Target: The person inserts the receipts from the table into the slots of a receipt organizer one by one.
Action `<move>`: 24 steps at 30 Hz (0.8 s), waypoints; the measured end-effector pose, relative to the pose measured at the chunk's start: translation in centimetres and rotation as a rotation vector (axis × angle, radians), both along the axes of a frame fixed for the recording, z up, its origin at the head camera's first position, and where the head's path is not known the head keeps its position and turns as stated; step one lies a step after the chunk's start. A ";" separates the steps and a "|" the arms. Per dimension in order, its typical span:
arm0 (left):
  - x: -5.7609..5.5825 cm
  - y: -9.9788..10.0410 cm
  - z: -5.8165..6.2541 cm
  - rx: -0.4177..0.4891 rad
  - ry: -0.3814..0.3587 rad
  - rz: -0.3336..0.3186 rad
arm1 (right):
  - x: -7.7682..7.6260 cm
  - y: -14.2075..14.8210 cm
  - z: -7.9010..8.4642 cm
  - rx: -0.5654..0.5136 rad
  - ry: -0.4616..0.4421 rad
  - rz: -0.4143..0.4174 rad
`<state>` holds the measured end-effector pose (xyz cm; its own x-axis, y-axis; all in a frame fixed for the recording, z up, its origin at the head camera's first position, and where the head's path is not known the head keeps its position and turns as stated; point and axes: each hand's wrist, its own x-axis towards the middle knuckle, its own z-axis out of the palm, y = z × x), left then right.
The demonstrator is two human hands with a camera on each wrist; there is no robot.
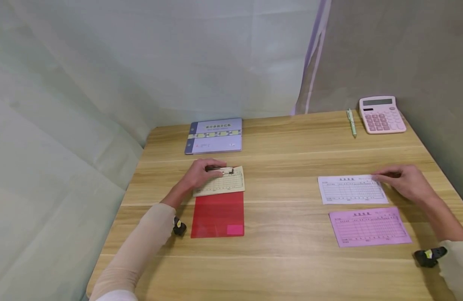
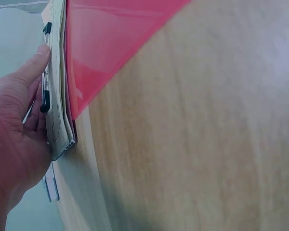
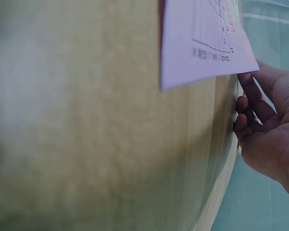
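In the head view my left hand [image 1: 204, 172] is at the top of a red plastic clip folder [image 1: 218, 215]. Its fingers and thumb grip the metal clip [image 2: 46, 72], the thumb lying along the wire in the left wrist view. Beneath the clip lies a small stack of cream printed forms [image 1: 224, 182], covering the folder's upper part. Over on the right, my right hand [image 1: 406, 182] pinches the upper right corner of a white printed form [image 1: 352, 192]. That corner meets the thumb and finger in the right wrist view.
A pink printed form [image 1: 370, 228] lies just in front of the white one. Behind the folder is a purple account book [image 1: 216, 138]. A green pen [image 1: 351, 123] and a pink calculator [image 1: 382, 117] are at the back right of the wooden table [image 1: 276, 259]. Curtains hang behind.
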<state>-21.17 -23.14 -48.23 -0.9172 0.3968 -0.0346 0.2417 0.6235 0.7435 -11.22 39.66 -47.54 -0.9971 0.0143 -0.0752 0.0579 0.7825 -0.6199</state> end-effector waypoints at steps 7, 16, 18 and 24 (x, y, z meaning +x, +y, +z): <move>0.0 -0.1 -0.1 -0.026 0.019 -0.009 | -0.9 0.3 0.9 0.014 -0.019 0.045; -0.1 -0.2 -0.1 -0.056 0.060 -0.045 | -4.9 -2.1 5.0 -0.116 -0.099 0.122; 0.0 -0.2 0.0 -0.059 0.062 -0.046 | -6.0 -3.8 6.1 -0.160 -0.104 0.154; -0.2 0.0 0.1 -0.080 0.065 -0.044 | -8.9 -10.0 7.4 -0.290 -0.090 0.247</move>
<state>-21.40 -23.18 -48.17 -0.9005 0.4348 -0.0088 0.3159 0.6680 0.6738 -20.11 29.65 -40.10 -0.9570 -0.2600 -0.1287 -0.0457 0.5732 -0.8181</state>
